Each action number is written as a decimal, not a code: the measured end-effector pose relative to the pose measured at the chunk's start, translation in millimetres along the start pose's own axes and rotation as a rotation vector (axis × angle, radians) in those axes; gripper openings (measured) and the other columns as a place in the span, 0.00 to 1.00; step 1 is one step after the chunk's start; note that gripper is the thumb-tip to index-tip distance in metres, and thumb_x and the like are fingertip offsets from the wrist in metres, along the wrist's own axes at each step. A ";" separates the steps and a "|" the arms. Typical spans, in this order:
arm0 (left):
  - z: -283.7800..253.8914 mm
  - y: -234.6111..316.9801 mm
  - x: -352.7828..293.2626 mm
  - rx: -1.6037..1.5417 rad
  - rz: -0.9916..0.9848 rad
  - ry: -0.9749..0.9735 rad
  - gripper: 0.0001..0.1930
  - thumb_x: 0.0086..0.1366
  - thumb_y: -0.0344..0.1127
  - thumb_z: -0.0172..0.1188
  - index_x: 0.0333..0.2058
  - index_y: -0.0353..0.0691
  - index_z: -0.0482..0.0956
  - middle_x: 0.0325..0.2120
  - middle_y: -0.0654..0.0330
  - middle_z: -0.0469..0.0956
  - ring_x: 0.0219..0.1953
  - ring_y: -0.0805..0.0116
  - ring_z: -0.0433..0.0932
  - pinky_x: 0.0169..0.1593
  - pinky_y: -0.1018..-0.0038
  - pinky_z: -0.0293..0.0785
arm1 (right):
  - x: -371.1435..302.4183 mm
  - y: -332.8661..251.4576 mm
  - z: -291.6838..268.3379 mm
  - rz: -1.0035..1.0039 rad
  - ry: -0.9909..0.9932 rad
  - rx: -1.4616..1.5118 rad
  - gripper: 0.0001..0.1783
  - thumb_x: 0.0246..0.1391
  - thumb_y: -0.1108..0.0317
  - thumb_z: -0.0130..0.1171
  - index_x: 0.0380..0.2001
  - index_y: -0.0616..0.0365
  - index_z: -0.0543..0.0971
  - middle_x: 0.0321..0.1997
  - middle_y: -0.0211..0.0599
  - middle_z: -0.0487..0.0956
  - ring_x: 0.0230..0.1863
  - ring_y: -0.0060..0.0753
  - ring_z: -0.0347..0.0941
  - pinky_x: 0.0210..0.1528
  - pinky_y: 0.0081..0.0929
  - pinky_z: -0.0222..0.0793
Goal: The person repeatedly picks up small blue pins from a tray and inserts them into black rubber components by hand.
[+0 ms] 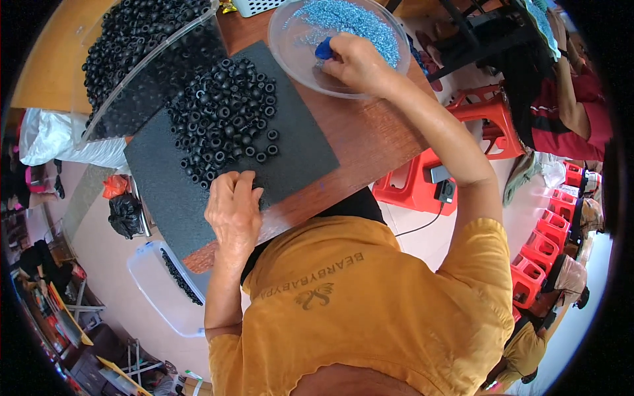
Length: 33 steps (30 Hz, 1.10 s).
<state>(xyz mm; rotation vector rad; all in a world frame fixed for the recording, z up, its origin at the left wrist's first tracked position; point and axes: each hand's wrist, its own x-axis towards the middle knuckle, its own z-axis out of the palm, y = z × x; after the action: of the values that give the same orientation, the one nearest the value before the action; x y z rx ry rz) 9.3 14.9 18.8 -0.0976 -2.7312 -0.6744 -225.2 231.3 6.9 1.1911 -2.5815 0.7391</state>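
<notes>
Starting at the left, a clear bin (162, 46) full of black ring-shaped pieces sits beside a dark mat (158, 191) on the brown bench (360, 148); a loose heap of similar pieces (228, 112) lies on the mat. The left hand (234, 211) is at the heap's near edge, fingers curled narrow; picking from the border rather than the middle should keep the rest from rolling. Farther right, the right hand (360, 64) reaches over a clear bowl (298, 63) of blue bits (353, 23), its grip pinched on a small blue piece (323, 49). A light pinch, with the forearm held off the rim, would likely serve best. Of what is hard to make out, the left fingertips are hidden, so I cannot tell whether that grip holds anything; the right fingers cover part of the blue piece, leaving its kind unclear; bin and bowl are cut off at the top.
</notes>
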 end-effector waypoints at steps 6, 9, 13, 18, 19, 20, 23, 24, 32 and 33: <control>1.7 -2.1 -4.0 0.024 0.025 0.033 0.15 0.42 0.23 0.63 0.33 0.36 0.75 0.30 0.54 0.72 0.32 0.56 0.73 0.33 0.67 0.70 | 2.6 -8.5 -19.1 0.340 -0.032 0.426 0.13 0.44 0.68 0.64 0.19 0.59 0.70 0.18 0.23 0.65 0.21 0.15 0.61 0.23 0.18 0.58; 2.2 -3.2 -5.0 0.020 0.027 0.063 0.14 0.43 0.22 0.63 0.32 0.35 0.75 0.28 0.55 0.72 0.31 0.60 0.73 0.32 0.71 0.70 | 3.1 -22.2 -26.3 0.351 -0.045 0.520 0.10 0.46 0.69 0.64 0.22 0.59 0.72 0.20 0.21 0.67 0.23 0.12 0.62 0.24 0.16 0.59; -9.3 3.7 -0.6 -0.484 -0.301 0.082 0.14 0.44 0.20 0.65 0.33 0.34 0.78 0.28 0.60 0.75 0.25 0.72 0.73 0.29 0.77 0.70 | -7.4 -72.2 -25.4 0.319 0.012 0.748 0.08 0.42 0.73 0.64 0.28 0.63 0.79 0.23 0.26 0.76 0.27 0.13 0.69 0.29 0.16 0.66; -3.6 -6.4 2.7 -1.398 -0.594 0.128 0.13 0.52 0.22 0.62 0.38 0.27 0.77 0.32 0.52 0.76 0.29 0.70 0.75 0.31 0.74 0.75 | -25.2 -132.8 -11.6 0.430 -0.165 0.986 0.12 0.44 0.73 0.63 0.35 0.63 0.79 0.29 0.29 0.78 0.30 0.14 0.70 0.34 0.15 0.68; -3.0 -6.3 1.7 -1.468 -0.616 0.141 0.14 0.52 0.22 0.61 0.39 0.28 0.76 0.33 0.52 0.76 0.29 0.69 0.76 0.33 0.73 0.76 | -27.1 -138.4 -7.2 0.425 -0.186 1.017 0.12 0.44 0.72 0.63 0.35 0.63 0.79 0.29 0.29 0.78 0.31 0.14 0.70 0.34 0.15 0.68; -2.9 -7.1 0.5 -1.539 -0.636 0.153 0.15 0.52 0.23 0.61 0.41 0.28 0.76 0.33 0.51 0.76 0.30 0.68 0.76 0.34 0.71 0.78 | -28.0 -144.6 -4.0 0.420 -0.205 1.045 0.12 0.45 0.72 0.63 0.36 0.63 0.79 0.29 0.29 0.78 0.31 0.14 0.71 0.34 0.15 0.68; -5.5 -11.2 -5.1 -1.633 -0.662 0.173 0.13 0.53 0.20 0.59 0.40 0.29 0.76 0.33 0.53 0.77 0.31 0.68 0.77 0.34 0.70 0.79 | -27.7 -158.9 3.5 0.444 -0.221 1.112 0.11 0.45 0.73 0.63 0.35 0.63 0.78 0.30 0.30 0.78 0.32 0.15 0.71 0.35 0.15 0.68; -6.1 -11.6 -6.6 -1.658 -0.673 0.185 0.13 0.54 0.19 0.59 0.40 0.29 0.76 0.33 0.53 0.77 0.31 0.68 0.77 0.35 0.71 0.79 | -27.9 -161.5 5.3 0.449 -0.233 1.119 0.11 0.46 0.73 0.62 0.35 0.64 0.78 0.30 0.31 0.78 0.32 0.15 0.72 0.35 0.16 0.69; -4.0 -4.9 -12.9 -1.385 -0.550 0.245 0.13 0.53 0.19 0.60 0.39 0.29 0.76 0.34 0.56 0.75 0.31 0.70 0.77 0.36 0.77 0.78 | -29.6 -175.0 10.3 0.526 -0.266 1.271 0.10 0.47 0.76 0.61 0.34 0.67 0.76 0.30 0.35 0.79 0.32 0.21 0.75 0.37 0.18 0.71; -3.4 -4.5 -13.9 -1.319 -0.511 0.247 0.13 0.53 0.20 0.61 0.39 0.29 0.76 0.34 0.58 0.74 0.31 0.71 0.77 0.36 0.79 0.77 | -29.8 -175.1 10.6 0.531 -0.247 1.294 0.10 0.47 0.76 0.61 0.34 0.67 0.76 0.30 0.35 0.79 0.31 0.21 0.75 0.36 0.18 0.71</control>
<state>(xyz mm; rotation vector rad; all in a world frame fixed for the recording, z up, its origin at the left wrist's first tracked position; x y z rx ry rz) 22.8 9.5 15.1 0.3631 -1.6263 -2.2880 -73.1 149.1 48.8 0.7291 -2.5042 2.7609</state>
